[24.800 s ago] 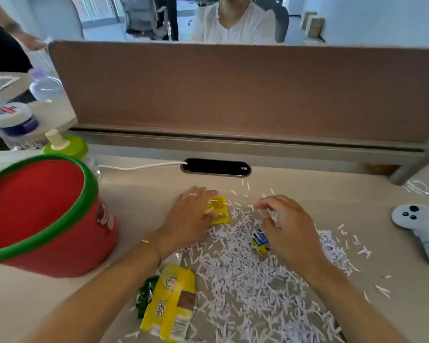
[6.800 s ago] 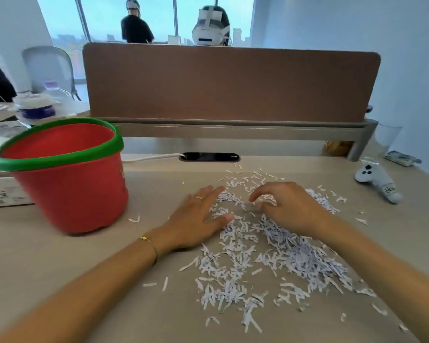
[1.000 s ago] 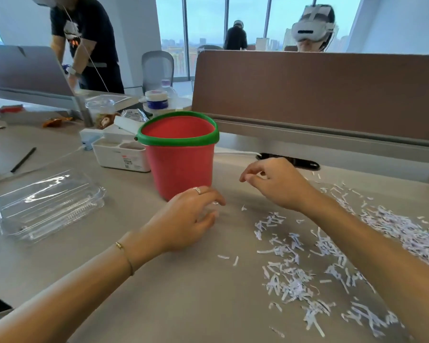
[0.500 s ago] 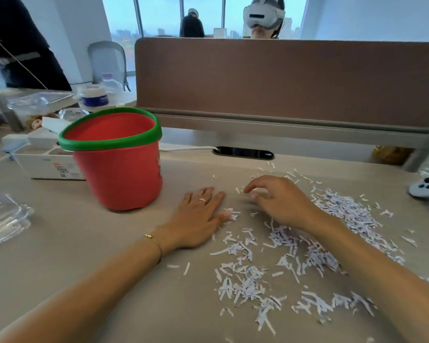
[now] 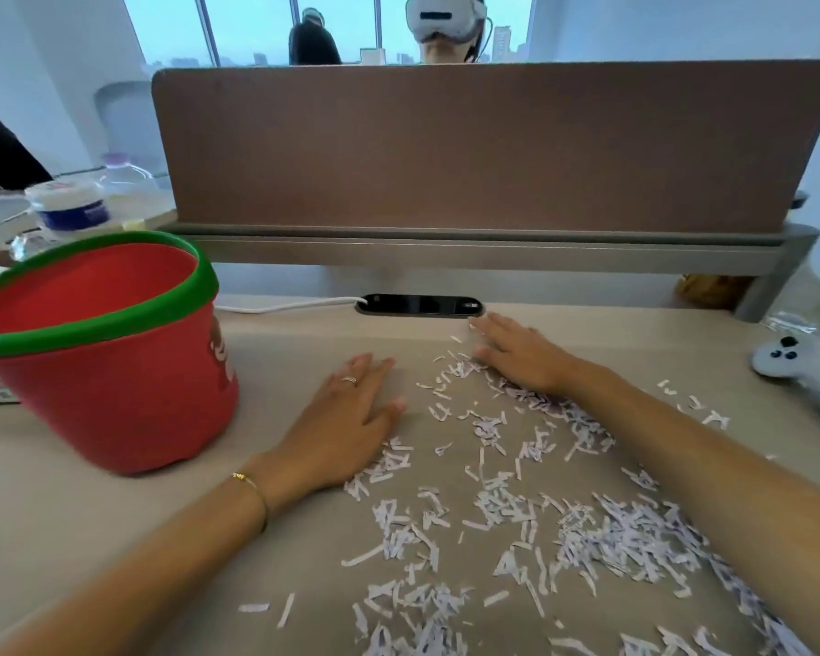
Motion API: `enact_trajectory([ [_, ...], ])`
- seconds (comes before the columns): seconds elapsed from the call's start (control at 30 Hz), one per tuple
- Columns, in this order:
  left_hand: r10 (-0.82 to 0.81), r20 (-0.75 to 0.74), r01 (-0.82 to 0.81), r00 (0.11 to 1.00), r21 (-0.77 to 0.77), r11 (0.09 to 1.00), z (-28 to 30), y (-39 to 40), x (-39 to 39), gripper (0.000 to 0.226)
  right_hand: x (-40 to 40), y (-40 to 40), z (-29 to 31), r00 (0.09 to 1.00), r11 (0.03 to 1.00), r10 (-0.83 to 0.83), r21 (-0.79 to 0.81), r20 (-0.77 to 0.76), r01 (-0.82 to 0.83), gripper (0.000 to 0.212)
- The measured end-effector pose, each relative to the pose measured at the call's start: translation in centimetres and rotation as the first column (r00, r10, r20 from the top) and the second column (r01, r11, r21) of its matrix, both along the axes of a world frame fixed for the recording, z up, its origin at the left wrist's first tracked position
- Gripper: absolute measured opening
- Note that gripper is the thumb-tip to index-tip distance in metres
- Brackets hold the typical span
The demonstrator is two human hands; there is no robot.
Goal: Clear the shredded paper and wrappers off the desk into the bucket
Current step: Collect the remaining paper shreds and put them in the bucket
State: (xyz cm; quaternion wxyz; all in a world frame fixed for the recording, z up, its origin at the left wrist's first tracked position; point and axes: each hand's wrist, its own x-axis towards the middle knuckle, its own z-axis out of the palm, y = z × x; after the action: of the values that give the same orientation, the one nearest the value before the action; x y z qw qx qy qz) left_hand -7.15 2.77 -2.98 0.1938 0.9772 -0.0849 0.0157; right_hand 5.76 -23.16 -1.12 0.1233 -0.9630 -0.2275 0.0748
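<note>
White shredded paper (image 5: 517,508) lies scattered over the beige desk (image 5: 67,523), thickest at the lower right. A red bucket (image 5: 114,371) with a green rim stands at the left, upright and slightly leaning in the wide view. My left hand (image 5: 346,419) rests flat on the desk at the left edge of the shreds, fingers together, holding nothing. My right hand (image 5: 517,355) lies flat at the far edge of the shreds, near the cable slot, fingers stretched out. No wrappers are visible on the desk.
A brown divider panel (image 5: 488,149) runs along the back of the desk. A black cable slot (image 5: 420,306) with a white cable sits below it. A white game controller (image 5: 805,366) lies at the right. Bottles and a jar (image 5: 67,208) stand behind the bucket. A person wearing a headset sits beyond the panel.
My right hand has opened from a pinching curl and reached farther back toward the cable slot. My left hand stays flat. The view has shifted right and closer to the bucket.
</note>
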Motion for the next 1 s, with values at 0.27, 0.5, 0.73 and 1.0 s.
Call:
enact_trajectory([
  [0.27, -0.027, -0.086, 0.042, 0.996, 0.181, 0.983, -0.4, -0.6, 4.1, 0.07, -4.4, 0.8, -0.7, 0.976, 0.973, 0.219, -0.071, -0.013, -0.22, 0.068],
  [0.5, -0.204, -0.081, 0.213, 0.976, 0.123, 0.969, -0.4, -5.0, 7.7, 0.067, -8.8, -4.9, 1.2, 0.994, 0.992, 0.113, 0.054, 0.001, -0.113, 0.061],
  [0.73, -0.432, -0.132, 0.436, 0.892, 0.004, 0.9, 1.1, -9.3, 4.6, 0.066, -10.7, -13.6, 0.8, 0.955, 0.953, -0.294, 0.062, -0.042, 0.296, 0.079],
  [1.0, -0.541, -0.159, 0.531, 0.826, -0.106, 0.841, 2.2, -10.0, -0.6, 0.071, -11.8, -10.9, -0.9, 0.984, 0.983, -0.174, 0.051, -0.03, 0.175, 0.067],
])
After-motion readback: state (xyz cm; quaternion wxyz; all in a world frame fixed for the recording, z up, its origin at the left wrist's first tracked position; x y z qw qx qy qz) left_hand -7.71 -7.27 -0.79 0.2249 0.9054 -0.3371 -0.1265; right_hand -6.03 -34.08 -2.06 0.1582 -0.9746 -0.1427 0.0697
